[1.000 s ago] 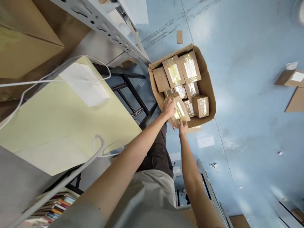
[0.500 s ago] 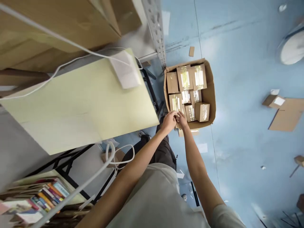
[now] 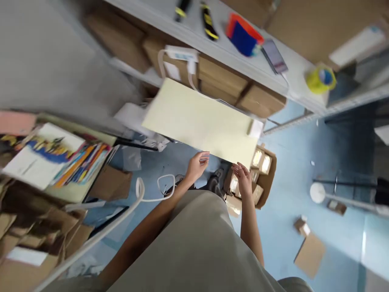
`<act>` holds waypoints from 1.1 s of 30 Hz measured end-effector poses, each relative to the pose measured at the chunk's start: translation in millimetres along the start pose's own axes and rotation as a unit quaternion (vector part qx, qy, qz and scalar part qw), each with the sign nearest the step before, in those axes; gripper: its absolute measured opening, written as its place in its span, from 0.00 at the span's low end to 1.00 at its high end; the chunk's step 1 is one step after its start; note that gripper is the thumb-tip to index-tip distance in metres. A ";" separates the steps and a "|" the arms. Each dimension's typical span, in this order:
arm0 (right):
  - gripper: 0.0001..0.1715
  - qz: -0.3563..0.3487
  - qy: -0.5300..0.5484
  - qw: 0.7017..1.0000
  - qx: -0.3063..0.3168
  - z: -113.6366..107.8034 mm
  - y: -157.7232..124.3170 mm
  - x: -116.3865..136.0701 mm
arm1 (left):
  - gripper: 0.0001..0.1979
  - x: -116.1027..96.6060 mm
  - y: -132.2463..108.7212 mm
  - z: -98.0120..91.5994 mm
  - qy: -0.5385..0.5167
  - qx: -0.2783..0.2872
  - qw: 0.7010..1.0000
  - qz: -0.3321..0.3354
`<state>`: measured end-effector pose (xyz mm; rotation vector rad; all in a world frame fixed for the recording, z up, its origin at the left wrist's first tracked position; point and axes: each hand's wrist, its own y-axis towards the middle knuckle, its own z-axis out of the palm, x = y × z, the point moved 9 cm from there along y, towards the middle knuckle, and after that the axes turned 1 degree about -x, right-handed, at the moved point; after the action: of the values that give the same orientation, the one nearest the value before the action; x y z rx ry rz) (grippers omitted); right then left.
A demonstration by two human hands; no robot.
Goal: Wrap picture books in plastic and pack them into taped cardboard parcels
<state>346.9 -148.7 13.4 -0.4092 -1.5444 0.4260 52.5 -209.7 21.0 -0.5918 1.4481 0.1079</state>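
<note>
My left hand (image 3: 198, 165) hovers by the near edge of the pale yellow tabletop (image 3: 206, 121), its fingers loosely bent and nothing visible in them. Farther right, my right hand (image 3: 243, 178) is at the tabletop's near right corner, fingers apart and holding nothing I can see. Whether it touches the edge cannot be made out. Below that hand a large open carton (image 3: 270, 178) stands on the floor, full of small taped boxes (image 3: 257, 194). My right hand and forearm cover part of it. A small white object (image 3: 255, 128) sits at the tabletop's right end.
Above the tabletop, a shelf (image 3: 291, 87) bears a phone (image 3: 274, 56), a yellow tape roll (image 3: 321, 79) and cutters (image 3: 208, 22). Books (image 3: 82, 164) lie on a stand at left. A white bent tube (image 3: 121, 215) crosses the lower left. Flattened cardboard (image 3: 310, 254) lies on the floor.
Both hands have come up from the carton's near edge to the tabletop and moved apart, fingers opening. My view has swung, bringing the shelf with tools into sight.
</note>
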 end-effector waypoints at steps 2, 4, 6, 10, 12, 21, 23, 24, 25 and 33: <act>0.33 -0.012 -0.033 0.996 0.077 69.3 -9.1 10.6 | 0.18 -11.9 -13.2 -66.6 -0.050 -0.076 0.996 0.021; 0.35 -0.018 -0.065 0.985 0.158 143.0 -18.7 15.3 | 0.18 -19.7 -30.1 -129.7 -0.090 -0.155 0.983 0.042; 0.36 -0.023 -0.098 0.966 0.239 218.3 -32.7 16.6 | 0.19 -22.7 -50.0 -188.7 -0.117 -0.232 0.964 0.059; 0.35 -0.036 -0.164 0.906 0.388 357.9 -77.5 12.8 | 0.17 -15.8 -96.2 -291.2 -0.158 -0.365 0.914 0.084; 0.33 -0.045 -0.194 0.872 0.446 416.9 -101.5 9.1 | 0.16 -7.9 -118.2 -333.3 -0.171 -0.421 0.887 0.085; 0.32 -0.103 -0.252 0.756 0.595 658.6 -157.3 -24.5 | 0.18 18.5 -163.2 -476.9 -0.194 -0.592 0.781 0.047; 0.31 -0.121 -0.250 0.742 0.611 719.0 -162.1 -35.3 | 0.18 14.8 -160.1 -502.7 -0.191 -0.608 0.770 0.033; 0.30 -0.134 -0.252 0.735 0.615 749.8 -163.7 -41.0 | 0.18 11.5 -156.6 -514.7 -0.188 -0.613 0.767 0.027; 0.28 -0.148 -0.257 0.730 0.616 780.5 -164.5 -46.7 | 0.18 7.5 -152.1 -526.1 -0.184 -0.617 0.765 0.023; 0.26 -0.178 -0.367 0.736 0.540 964.3 -141.4 -103.7 | 0.20 -12.9 -106.9 -574.1 -0.170 -0.639 0.750 0.003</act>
<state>-614.7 -336.6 -14.7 1.0831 -1.7481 1.1682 -420.1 -550.4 62.5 -1.5719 0.8285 1.2250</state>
